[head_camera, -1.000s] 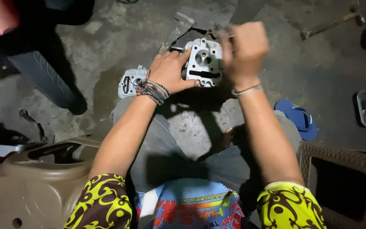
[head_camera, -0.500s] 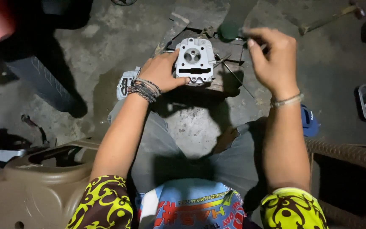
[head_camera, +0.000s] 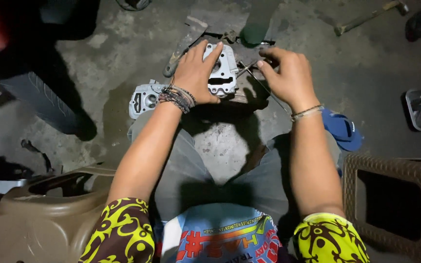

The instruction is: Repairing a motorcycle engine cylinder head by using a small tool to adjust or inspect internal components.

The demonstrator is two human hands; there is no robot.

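The grey engine casting (head_camera: pixel 222 70), a second ago lifted between both hands, now lies lower on the floor (head_camera: pixel 123 44); the left hand (head_camera: pixel 196 73) lies flat over it; the right hand (head_camera: pixel 288 73) has let go and pinches a thin metal rod (head_camera: pixel 257 78) just beside it.

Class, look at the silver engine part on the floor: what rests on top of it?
The left hand lies on the silver engine part, fingers spread. The hand covers its left half, so nothing there can be seen.
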